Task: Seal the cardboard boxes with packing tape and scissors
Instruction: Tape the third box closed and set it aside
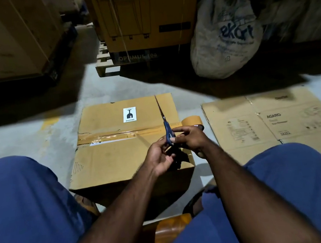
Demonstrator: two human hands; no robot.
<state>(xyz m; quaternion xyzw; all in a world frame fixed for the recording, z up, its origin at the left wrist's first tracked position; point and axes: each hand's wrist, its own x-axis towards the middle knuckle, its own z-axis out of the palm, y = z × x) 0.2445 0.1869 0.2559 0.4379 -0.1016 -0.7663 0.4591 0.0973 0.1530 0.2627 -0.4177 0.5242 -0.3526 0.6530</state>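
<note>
Location: the floor [27, 136] of a dim storage area. The person is seated, with a knee in blue cloth on either side of the view.

Item 1: a cardboard box [119, 158] stands on the floor between the knees, flaps down. A strip of brown tape [117, 135] runs across the top along the flap seam, from the left edge to the right edge. A white fragile label [129, 114] sits on the far flap.

Item 2: the scissors [168, 132], blue-handled, are held above the right part of the box, blades together and pointing away from the person.

Left hand [159, 157]: fingers curled round the lower part of the scissors' handle, gripping it.

Right hand [191, 139]: fingers bent toward the handle and touching it. Whether they grip it cannot be told.

Item 3: the tape roll [191, 120] lies at the box's right edge, at the end of the strip and just behind the right hand. Contact with that hand cannot be confirmed.

Surroundings: flattened cardboard [276, 124] lies on the floor right of the box. Beyond are a printed sack [223, 34] and a yellow carton [144, 19] on a pallet [105, 65].
</note>
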